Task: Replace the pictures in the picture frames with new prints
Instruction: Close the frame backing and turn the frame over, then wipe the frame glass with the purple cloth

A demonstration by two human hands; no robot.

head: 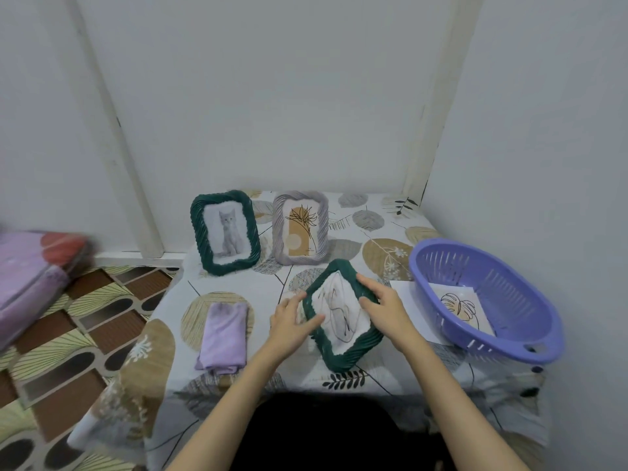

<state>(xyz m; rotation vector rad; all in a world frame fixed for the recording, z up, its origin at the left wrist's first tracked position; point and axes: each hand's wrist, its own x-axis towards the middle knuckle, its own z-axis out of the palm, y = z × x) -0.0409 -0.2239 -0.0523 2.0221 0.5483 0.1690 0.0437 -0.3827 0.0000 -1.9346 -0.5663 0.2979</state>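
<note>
A dark green wavy picture frame (343, 351) with a line-drawing print lies tilted at the middle of the table, held between both hands. My left hand (292, 321) grips its left edge, the thumb over the print. My right hand (380, 307) holds its upper right edge. Two frames stand at the back: a green frame with a grey cat picture (225, 232) and a lilac frame with a beige plant print (300, 228). A leaf print (464, 309) lies inside the purple basket (509, 266).
A folded lilac cloth (224, 334) lies left of my hands. A white sheet (407, 297) pokes out from under the basket. The table wears a leaf-patterned cloth (238, 385) against the wall. Left of it are a patterned floor and a packed purple bundle (30, 277).
</note>
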